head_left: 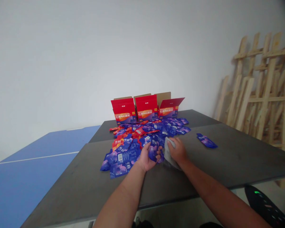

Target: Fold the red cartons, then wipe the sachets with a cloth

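Blue pouch [153, 153] is sitting in the left hand [146, 159], at the near right side of the pouch pile [125, 155]. Left fingers are curling round the pouch, thumb on one side and fingertips showing on the other, so they are gripping it. Cannot tell if the pouch is also touching the table [78, 193] below.

Right hand [178, 152] is holding a grey cloth [168, 154], fingers bunching it, one part hanging down toward the table. Cloth is facing the pouch, just beside it; cannot tell if the two are touching.

Pile is spreading across the table, mostly blue, with red pouches [139, 131] mixed in. One lone pouch [207, 141] is lying apart, to the right. Behind the pile, three red boxes are standing in a row, flaps raised: left box [125, 115], middle box [146, 110], right box [168, 110].

Blue surface [45, 174] with a white line is showing at left; wooden frames [272, 72] are leaning at right, near the wall [85, 57].
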Demonstrator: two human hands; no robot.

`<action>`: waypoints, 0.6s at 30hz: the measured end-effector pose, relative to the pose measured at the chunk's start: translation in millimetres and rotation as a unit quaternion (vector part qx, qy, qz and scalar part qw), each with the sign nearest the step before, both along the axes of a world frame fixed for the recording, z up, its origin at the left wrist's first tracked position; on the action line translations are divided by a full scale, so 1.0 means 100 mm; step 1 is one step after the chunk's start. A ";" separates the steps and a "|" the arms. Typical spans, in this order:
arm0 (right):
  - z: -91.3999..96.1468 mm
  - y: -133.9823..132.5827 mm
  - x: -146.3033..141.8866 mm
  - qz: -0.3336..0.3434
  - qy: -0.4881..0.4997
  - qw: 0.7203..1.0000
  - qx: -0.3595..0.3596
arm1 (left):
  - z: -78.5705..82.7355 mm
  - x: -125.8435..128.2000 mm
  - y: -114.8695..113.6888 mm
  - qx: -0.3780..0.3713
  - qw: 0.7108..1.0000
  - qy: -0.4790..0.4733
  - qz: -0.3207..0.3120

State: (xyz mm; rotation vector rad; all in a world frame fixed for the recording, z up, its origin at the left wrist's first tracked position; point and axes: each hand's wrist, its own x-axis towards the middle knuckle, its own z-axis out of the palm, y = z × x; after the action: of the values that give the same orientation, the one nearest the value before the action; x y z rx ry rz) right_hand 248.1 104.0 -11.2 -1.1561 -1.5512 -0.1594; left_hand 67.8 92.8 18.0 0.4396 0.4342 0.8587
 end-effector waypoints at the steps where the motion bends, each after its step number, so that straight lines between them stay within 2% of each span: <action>1: 0.01 -0.04 -0.03 0.027 -0.028 0.999 0.012 | -0.01 0.00 0.02 -0.008 1.000 0.000 0.025; 5: 0.04 -0.24 -0.19 0.151 -0.183 0.969 0.073 | -0.08 0.08 0.07 -0.002 0.992 0.065 0.111; 9: 0.06 -0.35 -0.28 0.188 -0.265 0.939 0.113 | -0.13 0.17 0.06 0.062 0.977 0.118 0.167; 13: 0.06 -0.32 -0.26 0.156 -0.237 0.954 0.098 | -0.11 0.20 0.00 0.132 0.962 0.178 0.162; 18: 0.04 -0.19 -0.19 0.103 -0.116 0.987 0.051 | -0.08 0.22 -0.09 0.179 0.949 0.240 0.098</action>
State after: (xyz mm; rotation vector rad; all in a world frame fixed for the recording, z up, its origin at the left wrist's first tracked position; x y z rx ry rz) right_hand 229.0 84.8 -6.7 -0.9153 -1.8349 -0.2392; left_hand 89.4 84.3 10.0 0.9639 0.7843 1.0273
